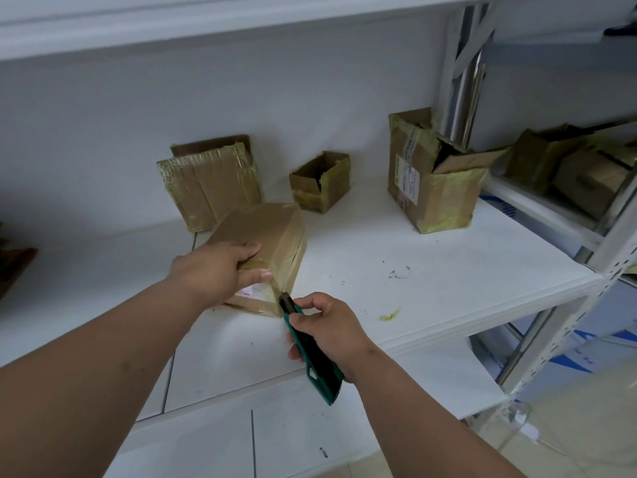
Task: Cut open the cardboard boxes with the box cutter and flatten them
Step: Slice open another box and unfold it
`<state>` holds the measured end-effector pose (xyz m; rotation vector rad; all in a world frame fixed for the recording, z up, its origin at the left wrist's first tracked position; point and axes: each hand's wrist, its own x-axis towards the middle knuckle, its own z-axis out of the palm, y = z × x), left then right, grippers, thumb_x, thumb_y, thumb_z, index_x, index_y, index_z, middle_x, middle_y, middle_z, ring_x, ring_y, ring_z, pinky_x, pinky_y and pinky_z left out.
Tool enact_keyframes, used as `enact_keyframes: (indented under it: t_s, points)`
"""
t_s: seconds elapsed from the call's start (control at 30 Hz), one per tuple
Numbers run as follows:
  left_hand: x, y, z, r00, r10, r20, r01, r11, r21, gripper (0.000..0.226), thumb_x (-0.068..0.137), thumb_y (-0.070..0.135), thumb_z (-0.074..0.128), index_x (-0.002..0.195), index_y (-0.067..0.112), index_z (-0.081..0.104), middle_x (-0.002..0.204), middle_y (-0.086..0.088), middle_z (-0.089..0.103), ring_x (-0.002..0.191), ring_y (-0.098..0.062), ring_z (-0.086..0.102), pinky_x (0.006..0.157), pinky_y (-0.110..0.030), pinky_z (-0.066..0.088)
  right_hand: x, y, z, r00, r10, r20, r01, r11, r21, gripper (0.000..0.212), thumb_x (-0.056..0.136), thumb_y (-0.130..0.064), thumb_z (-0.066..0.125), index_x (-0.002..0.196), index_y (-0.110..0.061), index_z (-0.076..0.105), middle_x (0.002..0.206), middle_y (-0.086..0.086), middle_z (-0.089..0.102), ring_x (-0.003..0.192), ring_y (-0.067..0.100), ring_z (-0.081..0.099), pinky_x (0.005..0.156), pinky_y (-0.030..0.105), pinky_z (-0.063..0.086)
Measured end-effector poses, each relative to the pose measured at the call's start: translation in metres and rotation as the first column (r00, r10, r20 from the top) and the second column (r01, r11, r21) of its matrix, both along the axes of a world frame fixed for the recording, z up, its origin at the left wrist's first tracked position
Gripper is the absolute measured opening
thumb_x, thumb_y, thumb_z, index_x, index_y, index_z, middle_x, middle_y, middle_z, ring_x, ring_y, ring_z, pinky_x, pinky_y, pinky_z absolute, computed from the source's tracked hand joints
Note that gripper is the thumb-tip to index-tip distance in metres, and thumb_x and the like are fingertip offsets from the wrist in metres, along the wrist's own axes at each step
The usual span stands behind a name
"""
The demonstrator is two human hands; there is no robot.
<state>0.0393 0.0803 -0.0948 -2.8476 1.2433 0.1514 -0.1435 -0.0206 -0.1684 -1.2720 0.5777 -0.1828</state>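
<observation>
The cutter tip meets the near corner of the box — no blade can be made out. The right hand covers the cutter's middle. The left hand hides part of the box top. A label on the tall box is too small to read. At the left edge a brown thing is cut off — unidentifiable.

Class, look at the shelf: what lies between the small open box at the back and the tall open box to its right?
Only bare white shelf separates the small open cardboard box from the tall open cardboard box, head view.
</observation>
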Motion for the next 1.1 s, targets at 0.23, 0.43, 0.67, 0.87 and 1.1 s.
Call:
enact_keyframes:
  t_s: [0.23, 0.43, 0.67, 0.87, 1.1]
  points:
    - [-0.029, -0.036, 0.008, 0.981, 0.026, 0.191, -0.046, 0.994, 0.102, 0.078, 0.083, 0.081, 0.027, 0.149, 0.040, 0.033, 0.137, -0.002, 0.049, 0.125, -0.027, 0.048, 0.090, -0.036, 0.047, -0.010, -0.021, 0.001, 0.995, -0.101, -0.010, 0.101, 0.994, 0.031, 0.014, 0.094, -0.007, 0.063, 0.108, -0.010, 0.061, 0.069, 0.014, 0.068, 0.052, 0.029, 0.063, 0.050, 0.026, 0.049]
    - [-0.030, -0.052, 0.012, 0.975, 0.070, 0.212, -0.096, 0.989, 0.115, 0.077, 0.084, 0.082, 0.020, 0.144, 0.038, 0.041, 0.138, -0.004, 0.050, 0.125, -0.028, 0.049, 0.084, -0.038, 0.041, -0.019, -0.026, 0.013, 0.999, -0.041, -0.016, 0.040, 0.999, -0.036, 0.013, 0.092, -0.002, 0.062, 0.100, -0.012, 0.061, 0.070, 0.018, 0.066, 0.046, 0.028, 0.062, 0.048, 0.024, 0.049]
    - [0.010, -0.024, 0.001, 0.998, -0.047, 0.033, 0.043, 0.994, 0.105, 0.078, 0.080, 0.079, 0.038, 0.149, 0.052, 0.017, 0.149, -0.004, 0.032, 0.139, -0.034, 0.023, 0.115, -0.048, 0.023, -0.013, -0.031, 0.005, 0.974, -0.224, -0.023, 0.207, 0.928, -0.311, 0.029, 0.092, -0.008, 0.047, 0.113, -0.027, 0.055, 0.087, 0.004, 0.061, 0.060, 0.021, 0.068, 0.054, 0.021, 0.048]
    - [0.015, -0.026, 0.000, 0.994, -0.095, 0.052, 0.091, 0.994, 0.066, 0.070, 0.087, 0.075, 0.027, 0.151, 0.050, 0.011, 0.161, 0.009, 0.020, 0.142, -0.029, 0.029, 0.111, -0.045, 0.033, -0.001, -0.021, -0.003, 0.974, -0.199, 0.107, 0.223, 0.774, -0.592, 0.038, 0.094, -0.012, 0.057, 0.125, -0.033, 0.058, 0.085, -0.011, 0.058, 0.080, 0.013, 0.060, 0.074, 0.022, 0.051]
    - [0.003, -0.039, 0.005, 0.983, -0.111, 0.146, 0.091, 0.987, 0.136, 0.063, 0.092, 0.071, 0.023, 0.150, 0.050, 0.012, 0.158, 0.018, 0.025, 0.135, -0.027, 0.037, 0.102, -0.042, 0.040, 0.003, -0.024, -0.007, 0.964, -0.226, 0.142, 0.254, 0.613, -0.748, 0.046, 0.093, -0.014, 0.058, 0.136, -0.028, 0.055, 0.121, -0.007, 0.062, 0.102, 0.009, 0.056, 0.086, 0.011, 0.041]
